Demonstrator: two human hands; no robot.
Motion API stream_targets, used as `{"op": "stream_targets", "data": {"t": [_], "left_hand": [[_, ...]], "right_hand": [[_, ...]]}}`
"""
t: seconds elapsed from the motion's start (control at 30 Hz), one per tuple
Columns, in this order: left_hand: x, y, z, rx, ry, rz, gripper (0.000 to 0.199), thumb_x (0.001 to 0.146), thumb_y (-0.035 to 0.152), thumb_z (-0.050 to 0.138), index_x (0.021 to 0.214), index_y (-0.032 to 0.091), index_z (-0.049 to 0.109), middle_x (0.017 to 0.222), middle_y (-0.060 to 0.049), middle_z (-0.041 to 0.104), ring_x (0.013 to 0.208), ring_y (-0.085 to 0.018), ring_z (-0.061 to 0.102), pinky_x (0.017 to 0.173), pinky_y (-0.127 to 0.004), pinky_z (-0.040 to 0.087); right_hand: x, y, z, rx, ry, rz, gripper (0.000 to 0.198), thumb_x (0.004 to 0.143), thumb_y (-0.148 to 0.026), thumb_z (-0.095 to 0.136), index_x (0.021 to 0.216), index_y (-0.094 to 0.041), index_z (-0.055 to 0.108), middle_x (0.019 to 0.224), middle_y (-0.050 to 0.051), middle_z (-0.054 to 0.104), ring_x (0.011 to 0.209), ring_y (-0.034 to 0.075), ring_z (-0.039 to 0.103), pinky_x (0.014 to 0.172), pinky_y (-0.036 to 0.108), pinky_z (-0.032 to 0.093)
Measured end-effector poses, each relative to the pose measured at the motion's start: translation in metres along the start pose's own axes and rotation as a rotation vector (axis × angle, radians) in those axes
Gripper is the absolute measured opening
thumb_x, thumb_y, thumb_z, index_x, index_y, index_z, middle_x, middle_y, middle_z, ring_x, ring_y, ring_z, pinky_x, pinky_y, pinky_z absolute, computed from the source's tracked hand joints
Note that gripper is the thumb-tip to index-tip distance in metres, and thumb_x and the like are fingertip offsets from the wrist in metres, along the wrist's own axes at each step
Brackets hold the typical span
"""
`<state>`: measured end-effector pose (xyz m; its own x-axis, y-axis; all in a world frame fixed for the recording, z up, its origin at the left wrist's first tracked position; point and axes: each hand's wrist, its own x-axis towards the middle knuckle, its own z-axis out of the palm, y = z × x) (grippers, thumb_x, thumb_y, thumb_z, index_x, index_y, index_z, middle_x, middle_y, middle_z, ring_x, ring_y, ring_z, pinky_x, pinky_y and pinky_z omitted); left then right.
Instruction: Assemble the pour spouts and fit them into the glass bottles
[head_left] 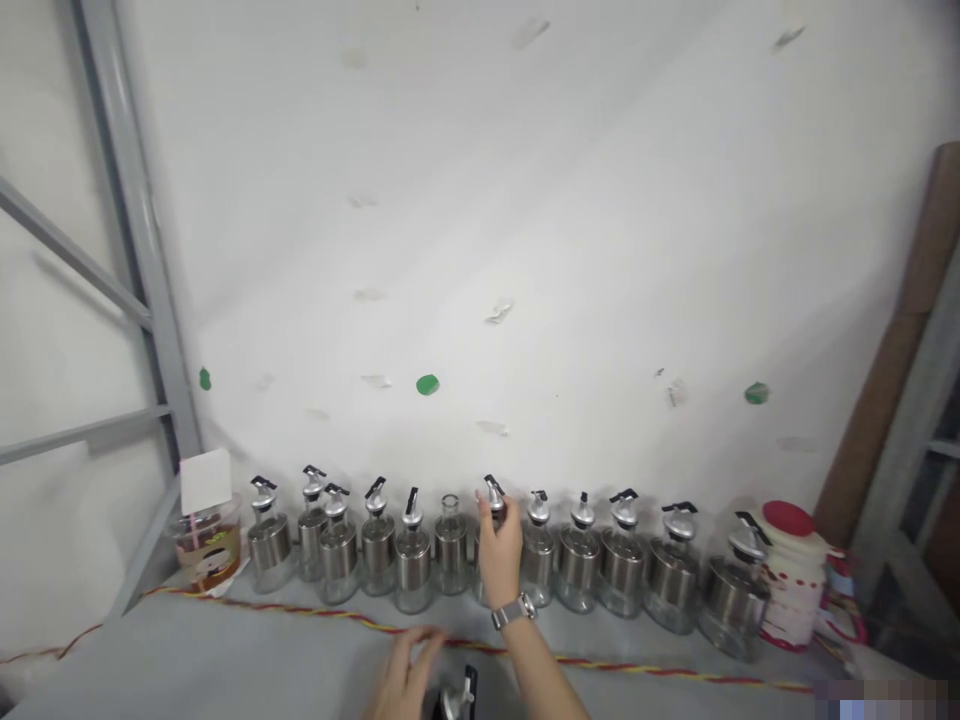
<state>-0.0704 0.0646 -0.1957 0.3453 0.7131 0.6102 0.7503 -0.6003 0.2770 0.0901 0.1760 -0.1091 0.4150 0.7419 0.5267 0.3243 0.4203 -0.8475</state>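
my right hand (pixel 501 548) clasps a spout (pixel 493 490), likely positioning it; steadiness is needed next. left hand (pixel 407 678): grip unclear.

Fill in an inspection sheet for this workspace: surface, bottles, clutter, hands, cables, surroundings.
Surface: grey surface, flat where visible.
Bottles: glass bottles with metal sleeves stand in a row; one bare-necked bottle lacks a spout.
Clutter: plastic cup at the left end, red-lidded jar at the right.
Hands: right hand, fingers about a spout in the row, grip unclear; left hand, blurred, beside another spout at the lower edge.
Cables: red-and-yellow cord before the row; purpose unclear.
Surroundings: white wall with green stickers; grey metal frame at left.
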Motion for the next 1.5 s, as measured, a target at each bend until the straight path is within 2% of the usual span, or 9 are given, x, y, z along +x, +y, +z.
{"op": "stream_targets", "data": {"t": [0.1, 0.27, 0.6, 0.73, 1.0, 1.17, 1.37, 1.43, 1.5], "left_hand": [[0.038, 0.019, -0.033, -0.098, 0.249, -0.244, 0.039, 0.085, 0.034, 0.044, 0.123, 0.026, 0.041, 0.121, -0.009, 0.046, 0.113, -0.021, 0.046, 0.095, -0.040, 0.040], [0.107, 0.019, -0.040, -0.285, 0.599, -0.554, 0.051, 0.080, 0.040, 0.049, 0.124, 0.017, 0.037, 0.116, -0.012, 0.047, 0.109, -0.024, 0.047, 0.095, -0.042, 0.038], [0.132, -0.006, -0.002, -0.217, 0.607, -0.610, 0.037, 0.085, 0.038, 0.035, 0.109, 0.011, 0.045, 0.098, -0.016, 0.061, 0.093, -0.027, 0.058, 0.080, -0.042, 0.045], [0.135, -0.008, 0.003, -0.085, 0.641, -0.592, 0.044, 0.084, 0.039, 0.035, 0.108, 0.004, 0.045, 0.095, -0.023, 0.058, 0.095, -0.034, 0.054, 0.080, -0.049, 0.040], [0.138, -0.009, 0.001, -0.015, 0.607, -0.505, 0.038, 0.085, 0.039, 0.037, 0.105, 0.009, 0.050, 0.091, -0.016, 0.060, 0.090, -0.031, 0.055, 0.081, -0.046, 0.040], [0.137, -0.009, -0.001, -0.049, 0.577, -0.477, 0.037, 0.086, 0.041, 0.036, 0.103, 0.014, 0.055, 0.091, -0.013, 0.063, 0.086, -0.028, 0.056, 0.079, -0.045, 0.041], [0.139, -0.011, -0.003, -0.105, 0.571, -0.446, 0.035, 0.087, 0.035, 0.034, 0.108, 0.013, 0.051, 0.099, -0.013, 0.061, 0.094, -0.025, 0.057, 0.080, -0.038, 0.044], [0.140, -0.011, -0.004, -0.099, 0.595, -0.467, 0.036, 0.087, 0.035, 0.033, 0.107, 0.010, 0.050, 0.098, -0.016, 0.060, 0.094, -0.026, 0.057, 0.079, -0.039, 0.044], [0.142, -0.011, -0.004, -0.079, 0.616, -0.494, 0.038, 0.087, 0.038, 0.034, 0.106, 0.009, 0.050, 0.097, -0.017, 0.060, 0.093, -0.029, 0.057, 0.078, -0.041, 0.043]], "right_hand": [[0.001, 0.001, -0.001, 0.010, 0.000, 0.019, 0.036, 0.081, -0.050, 0.044, 0.095, -0.017, 0.050, 0.080, 0.005, 0.060, 0.074, 0.021, 0.054, 0.068, 0.029, 0.040], [-0.005, -0.001, -0.002, -0.024, 0.038, 0.050, 0.044, 0.079, -0.054, 0.043, 0.099, -0.017, 0.053, 0.089, 0.012, 0.060, 0.089, 0.029, 0.046, 0.077, 0.037, 0.035], [-0.005, -0.010, -0.004, 0.021, 0.060, -0.001, 0.040, 0.077, -0.056, 0.045, 0.078, -0.020, 0.061, 0.065, 0.005, 0.063, 0.071, 0.024, 0.053, 0.068, 0.033, 0.037], [-0.003, -0.012, -0.004, 0.056, 0.034, -0.063, 0.038, 0.079, -0.051, 0.045, 0.090, -0.017, 0.059, 0.076, 0.006, 0.065, 0.073, 0.022, 0.056, 0.068, 0.031, 0.040], [-0.001, -0.041, -0.021, 0.079, 0.088, -0.238, 0.037, 0.080, -0.042, 0.050, 0.105, -0.015, 0.051, 0.104, 0.012, 0.057, 0.100, 0.024, 0.049, 0.089, 0.040, 0.035], [-0.023, -0.054, -0.047, 0.010, -0.194, -0.149, 0.032, 0.081, -0.040, 0.049, 0.105, -0.019, 0.055, 0.094, 0.007, 0.063, 0.083, 0.021, 0.057, 0.073, 0.031, 0.044], [-0.072, -0.007, -0.084, -0.229, -0.737, -0.237, 0.037, 0.070, -0.045, 0.063, 0.102, -0.027, 0.062, 0.089, 0.004, 0.066, 0.082, 0.026, 0.059, 0.079, 0.037, 0.043], [-0.072, 0.000, -0.091, -0.243, -0.685, -0.241, 0.044, 0.070, -0.043, 0.064, 0.110, -0.028, 0.058, 0.096, 0.006, 0.062, 0.089, 0.026, 0.057, 0.081, 0.037, 0.043], [-0.057, -0.001, -0.093, -0.215, -0.460, -0.222, 0.046, 0.074, -0.041, 0.060, 0.117, -0.027, 0.052, 0.104, 0.008, 0.056, 0.097, 0.025, 0.053, 0.085, 0.037, 0.041]]}}
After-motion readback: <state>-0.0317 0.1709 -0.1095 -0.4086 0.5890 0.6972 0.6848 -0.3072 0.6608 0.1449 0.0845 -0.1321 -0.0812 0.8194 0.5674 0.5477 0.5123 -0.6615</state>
